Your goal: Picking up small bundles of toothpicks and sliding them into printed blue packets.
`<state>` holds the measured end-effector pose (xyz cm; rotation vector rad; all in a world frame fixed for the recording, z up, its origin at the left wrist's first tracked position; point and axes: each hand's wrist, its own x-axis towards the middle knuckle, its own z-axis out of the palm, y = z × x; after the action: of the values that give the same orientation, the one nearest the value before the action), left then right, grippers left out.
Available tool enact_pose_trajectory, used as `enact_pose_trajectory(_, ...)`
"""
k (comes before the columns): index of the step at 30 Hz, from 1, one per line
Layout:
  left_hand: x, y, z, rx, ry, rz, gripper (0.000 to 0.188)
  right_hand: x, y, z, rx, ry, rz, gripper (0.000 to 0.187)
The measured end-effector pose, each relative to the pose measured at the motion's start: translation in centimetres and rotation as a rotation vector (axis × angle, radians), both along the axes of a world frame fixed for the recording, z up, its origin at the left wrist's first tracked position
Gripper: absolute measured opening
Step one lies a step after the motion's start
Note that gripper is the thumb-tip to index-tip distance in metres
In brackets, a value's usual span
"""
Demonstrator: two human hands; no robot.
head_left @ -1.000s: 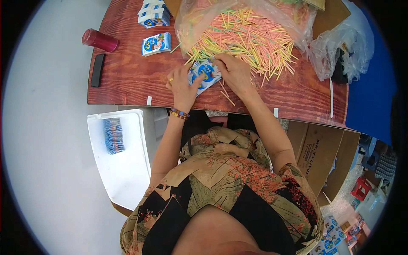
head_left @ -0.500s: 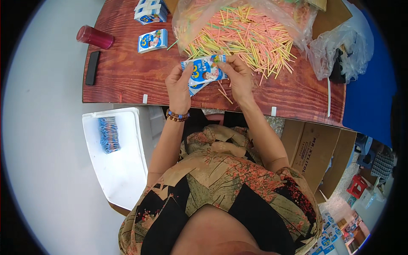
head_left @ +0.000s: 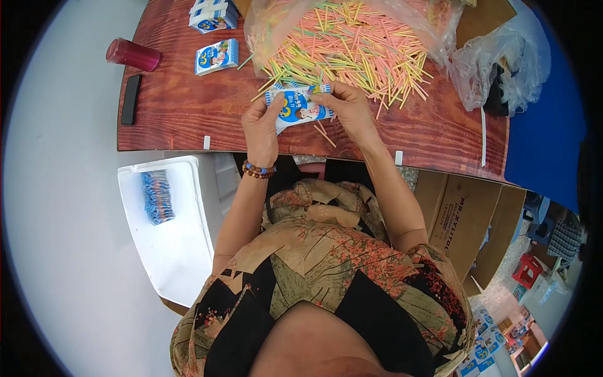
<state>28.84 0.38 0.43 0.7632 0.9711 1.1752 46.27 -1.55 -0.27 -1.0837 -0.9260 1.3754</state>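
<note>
My left hand [head_left: 260, 125] pinches the left end of a small white and blue printed packet [head_left: 300, 108] with its thumb on top. At the packet's upper right, my right hand [head_left: 353, 114] closes thumb and fingers on the edge. Part of what looks like a second packet shows behind the first; how it is held I cannot tell. Just beyond my hands lies a large heap of thin pink, yellow and green sticks [head_left: 358, 53]. A few loose sticks [head_left: 325, 135] lie on the wooden table [head_left: 182, 113] below the packet.
A clear plastic bag [head_left: 270, 31] surrounds part of the heap. Farther left are a packet [head_left: 217, 56], a stack of packets [head_left: 212, 16], a red cup [head_left: 133, 54] and a black bar [head_left: 130, 99]. A white foam box [head_left: 166, 257] holds blue packets [head_left: 158, 198]. A cardboard box [head_left: 465, 220] stands lower right.
The right thumb has slid lower and left on the packet, whose top now looks more bent. The second packet shows less below and more above. The whole view has shifted slightly.
</note>
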Motion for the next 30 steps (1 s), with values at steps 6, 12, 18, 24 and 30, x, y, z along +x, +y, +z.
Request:
enact_pose_trajectory(6, 0.8, -0.2, 0.3, -0.045, -0.094, -0.004, 0.016, 0.7, -0.4, -0.2, 0.041, -0.135, -0.039, 0.011)
enact_pose_trajectory(12, 0.2, 0.2, -0.5, -0.112, -0.160, -0.003, 0.024, 1.4, -1.0, 1.0, 0.174, 0.138, -0.111, 0.015)
enact_pose_trajectory(18, 0.3, 0.1, -0.6, -0.123, -0.209, -0.001, 0.023, 2.0, -0.6, 2.6, 0.426, -0.397, 0.050, 0.029)
enact_pose_trajectory(24, -0.2, 0.1, -0.1, -0.130, -0.144, -0.037, 0.021, 1.5, 0.3, 2.0, 0.496, -0.567, 0.251, 0.031)
enact_pose_trajectory(30, 0.4, -0.4, 0.4, -0.118, -0.128, -0.032, 0.023, 1.6, 0.6, 1.7, 0.509, -0.556, 0.271, 0.029)
